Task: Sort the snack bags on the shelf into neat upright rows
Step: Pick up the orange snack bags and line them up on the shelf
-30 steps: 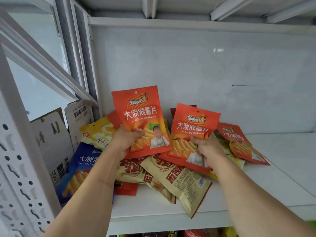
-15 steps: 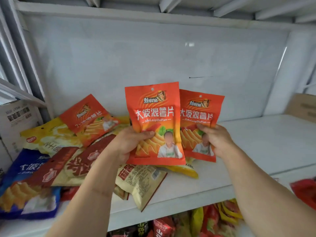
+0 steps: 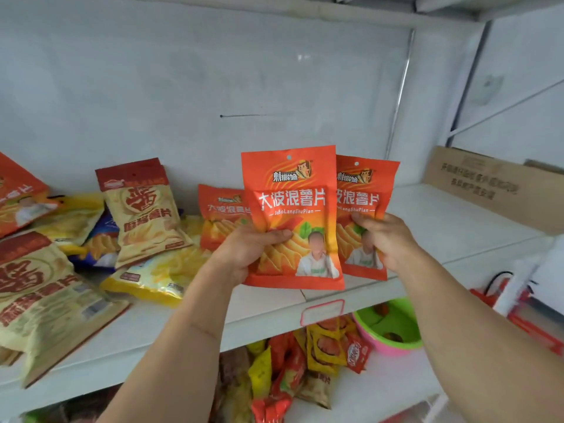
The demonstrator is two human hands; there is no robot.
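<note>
Two orange snack bags stand upright in the air above the white shelf (image 3: 442, 227). My left hand (image 3: 244, 254) grips the front orange bag (image 3: 293, 203) by its lower left part. My right hand (image 3: 384, 239) grips the second orange bag (image 3: 366, 190), which sits just behind and to the right of the first. A third orange bag (image 3: 221, 215) leans at the back, partly hidden behind my left hand. To the left lies a loose pile: a beige and dark red bag (image 3: 143, 215), yellow bags (image 3: 152, 276), a blue bag (image 3: 103, 239) and a large beige bag (image 3: 42, 297).
A brown cardboard box (image 3: 494, 187) stands at the shelf's right end. The lower shelf holds several small snack packets (image 3: 299, 361) and a green and pink bowl (image 3: 390, 328). A pink-edged price label (image 3: 322, 312) hangs on the shelf's front edge.
Both hands have carried the two orange bags to the right, away from the pile, and brought them closer together. The view has swung right with them.
</note>
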